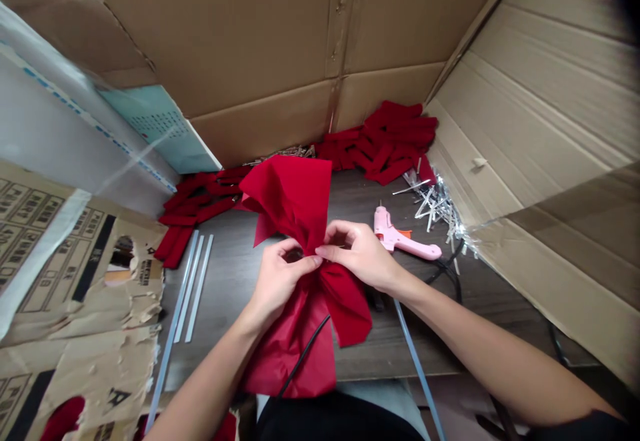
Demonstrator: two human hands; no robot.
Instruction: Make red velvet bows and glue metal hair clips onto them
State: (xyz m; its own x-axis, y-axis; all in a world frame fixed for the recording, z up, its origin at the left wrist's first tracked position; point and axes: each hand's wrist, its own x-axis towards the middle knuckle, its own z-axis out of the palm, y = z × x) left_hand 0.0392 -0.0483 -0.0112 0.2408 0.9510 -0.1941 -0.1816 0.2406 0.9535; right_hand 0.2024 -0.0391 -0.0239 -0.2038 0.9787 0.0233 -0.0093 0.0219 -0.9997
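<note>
A large piece of red fabric [300, 341], gathered at its middle like a bow, is held up over the near part of the table. My left hand [285, 271] pinches the gathered waist from the left. From the right, my right hand [355, 251] closes its thumb and fingers on the same gather, fingertips almost meeting. Above the hands the cloth fans out in folds; below them it hangs in two tails. Whatever may lie inside the pinch is hidden. A pink glue gun [407, 238] rests just right of my right hand.
Cardboard walls [260, 34] enclose the table. Along the back lie red fabric strips [395, 138] and silver twist ties [440, 208]. Several glue sticks [193, 288] lie at left, another glue stick [417, 361] at right. A printed carton [100, 274] stands left; a black cable [453, 271] trails right.
</note>
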